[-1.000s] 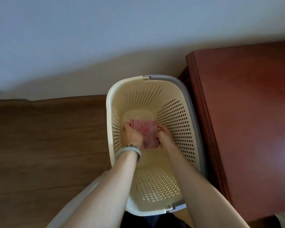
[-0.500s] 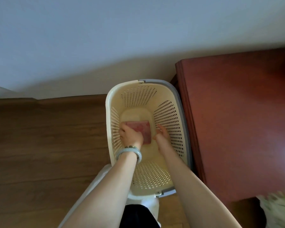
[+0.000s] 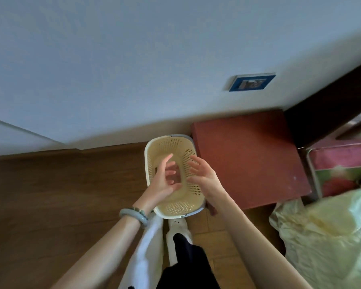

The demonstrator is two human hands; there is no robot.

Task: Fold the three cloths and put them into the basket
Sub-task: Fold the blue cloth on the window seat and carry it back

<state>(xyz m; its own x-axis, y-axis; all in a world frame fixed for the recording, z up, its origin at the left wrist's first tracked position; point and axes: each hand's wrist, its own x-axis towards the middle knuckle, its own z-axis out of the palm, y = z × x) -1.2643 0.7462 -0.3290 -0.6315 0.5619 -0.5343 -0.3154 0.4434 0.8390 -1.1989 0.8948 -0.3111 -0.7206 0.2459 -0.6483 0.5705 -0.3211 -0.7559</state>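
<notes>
The cream perforated basket stands on the floor by the wall, seen from above. My left hand and my right hand hover above its opening, both empty with fingers spread. They cover most of the basket's bottom, so the pink folded cloth is hidden behind them. A grey-green bangle sits on my left wrist.
A red-brown cabinet top stands right of the basket against the wall. A pale yellow-green crumpled fabric lies at the lower right, with a pink floral bed edge behind it. Wooden floor stretches to the left.
Both hands have let go of the pink cloth and risen out of the basket with fingers spread. The view has pulled back and up, showing more of the room.
</notes>
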